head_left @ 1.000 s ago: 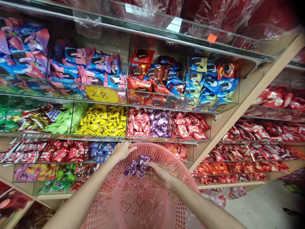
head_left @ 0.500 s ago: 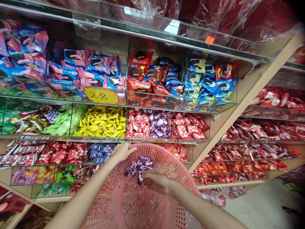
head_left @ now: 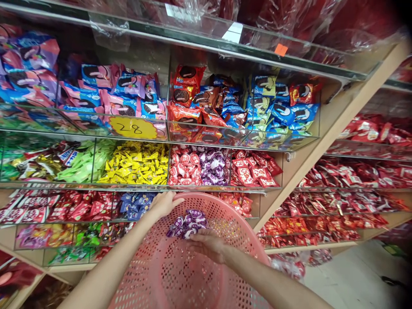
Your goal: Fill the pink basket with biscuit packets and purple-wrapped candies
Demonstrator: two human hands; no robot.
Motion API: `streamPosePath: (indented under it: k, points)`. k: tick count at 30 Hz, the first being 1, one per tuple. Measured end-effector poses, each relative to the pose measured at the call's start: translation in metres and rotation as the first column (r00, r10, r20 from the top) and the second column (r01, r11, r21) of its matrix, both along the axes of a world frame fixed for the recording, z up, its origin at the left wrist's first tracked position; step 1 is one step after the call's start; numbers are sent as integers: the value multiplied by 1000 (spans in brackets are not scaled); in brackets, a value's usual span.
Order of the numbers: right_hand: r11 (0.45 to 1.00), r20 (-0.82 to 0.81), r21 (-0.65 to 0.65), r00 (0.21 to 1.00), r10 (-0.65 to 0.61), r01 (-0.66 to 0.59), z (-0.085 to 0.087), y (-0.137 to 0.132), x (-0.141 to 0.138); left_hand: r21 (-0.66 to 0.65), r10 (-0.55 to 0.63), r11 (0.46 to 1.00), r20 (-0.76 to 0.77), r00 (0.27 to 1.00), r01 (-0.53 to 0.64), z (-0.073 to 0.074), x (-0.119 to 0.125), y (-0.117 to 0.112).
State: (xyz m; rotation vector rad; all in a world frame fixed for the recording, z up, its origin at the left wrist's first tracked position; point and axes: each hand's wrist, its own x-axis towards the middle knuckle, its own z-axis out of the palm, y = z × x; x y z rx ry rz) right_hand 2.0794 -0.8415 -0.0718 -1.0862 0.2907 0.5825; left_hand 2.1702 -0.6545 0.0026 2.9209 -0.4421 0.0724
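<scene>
My left hand (head_left: 165, 203) grips the far rim of a pink perforated plastic basket (head_left: 180, 274) and holds it up in front of the shelves. Inside the basket lies a small pile of purple wrapped candies (head_left: 186, 225) against the far wall. My right hand (head_left: 207, 244) hovers just below that pile inside the basket, palm down, fingers loosely spread, holding nothing that I can see. Directly above the basket rim is the shelf bin of red and purple wrapped candies (head_left: 201, 165).
Glass-fronted shelves hold yellow candies (head_left: 137, 163), green candies (head_left: 83, 165), red packets (head_left: 254, 169) and cookie packs (head_left: 206, 103) above. A yellow price tag reading 28 (head_left: 133, 127) is stuck on the glass. More red sweets fill the right-hand shelves (head_left: 347, 180). Grey floor shows at lower right.
My right hand has let go of the purple candies and drawn back and down a little; the candies now lie loose in the basket. My left hand has stayed on the rim.
</scene>
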Motion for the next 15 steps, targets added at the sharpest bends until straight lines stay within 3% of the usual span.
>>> streamPosePath:
  k: [8, 12, 15]
  points:
    - [998, 4, -57, 999, -38, 38, -10, 2, 5, 32, 26, 999, -2, 1000, -26, 3, -2, -2]
    - [963, 1, -262, 998, 66, -63, -13, 8, 7, 31, 29, 999, 7, 1000, -30, 2, -1, -2]
    - [945, 21, -298, 988, 151, -138, -17, 11, 8, 16, 30, 999, 7, 1000, -30, 0, 0, -1]
